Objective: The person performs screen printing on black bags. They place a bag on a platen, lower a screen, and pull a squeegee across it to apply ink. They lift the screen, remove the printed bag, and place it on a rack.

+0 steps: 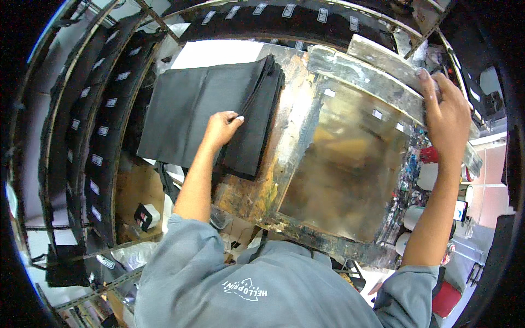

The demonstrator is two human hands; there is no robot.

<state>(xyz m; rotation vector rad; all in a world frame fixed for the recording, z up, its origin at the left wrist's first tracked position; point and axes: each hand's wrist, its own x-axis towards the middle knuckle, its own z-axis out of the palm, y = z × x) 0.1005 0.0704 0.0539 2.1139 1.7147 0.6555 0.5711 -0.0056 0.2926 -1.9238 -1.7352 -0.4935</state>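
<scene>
A stack of black fabric sheets [186, 106], which look like flat bags, lies on the left of a paint-stained worktable [240, 197]. A black strap [165, 183] hangs from its near left side. My left hand [221, 130] is closed on the right edge of the top sheet, pinching it between thumb and fingers. My right hand [449, 112] grips the right end of a paint-smeared wooden bar [383, 60]. Another wooden bar [366, 76] lies along the far edge of a brown, shiny, see-through panel [344, 169], close to that hand. My right fingertips are partly hidden behind the wood.
Curved-looking racks with black sheets [103, 131] bearing small white labels stand at the left, and another rack [303, 16] runs along the back. A white sheet [221, 53] lies behind the stack. Cans [416, 217] and a red container [429, 155] stand right of the table.
</scene>
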